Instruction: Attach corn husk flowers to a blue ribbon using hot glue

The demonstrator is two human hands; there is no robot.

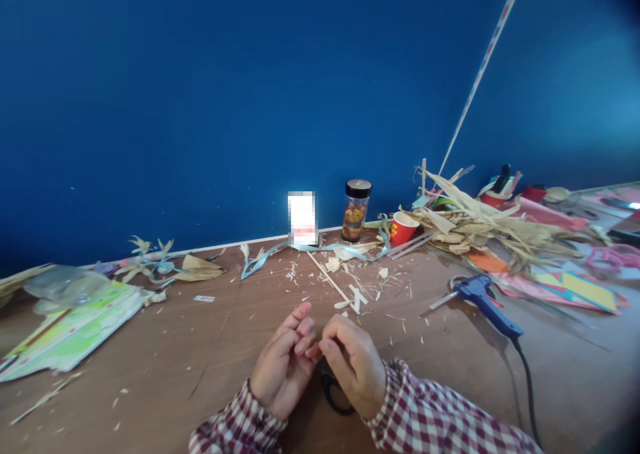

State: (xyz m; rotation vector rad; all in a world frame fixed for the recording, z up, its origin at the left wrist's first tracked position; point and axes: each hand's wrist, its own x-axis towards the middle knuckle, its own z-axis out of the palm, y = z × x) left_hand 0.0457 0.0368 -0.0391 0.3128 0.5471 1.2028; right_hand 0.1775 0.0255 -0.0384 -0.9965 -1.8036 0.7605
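Observation:
My left hand (283, 367) and my right hand (353, 361) rest close together on the brown table (200, 367), fingertips touching in a pinch. Both hands have curled fingers; whatever sits between them is too small to make out. A black loop, possibly scissors handles (333, 394), lies under my right wrist. Both sleeves are red-and-white checked. Just beyond the hands lie a thin wooden stick (333, 282) and scattered husk scraps (357, 297).
A blue glue gun (487, 304) with a black cord lies at right. A heap of dried corn husks (480, 231), a red paper cup (403, 229), a black-lidded jar (356, 211), light blue ribbon (265, 257) and coloured paper (65, 327) surround the work area. A blue wall stands behind.

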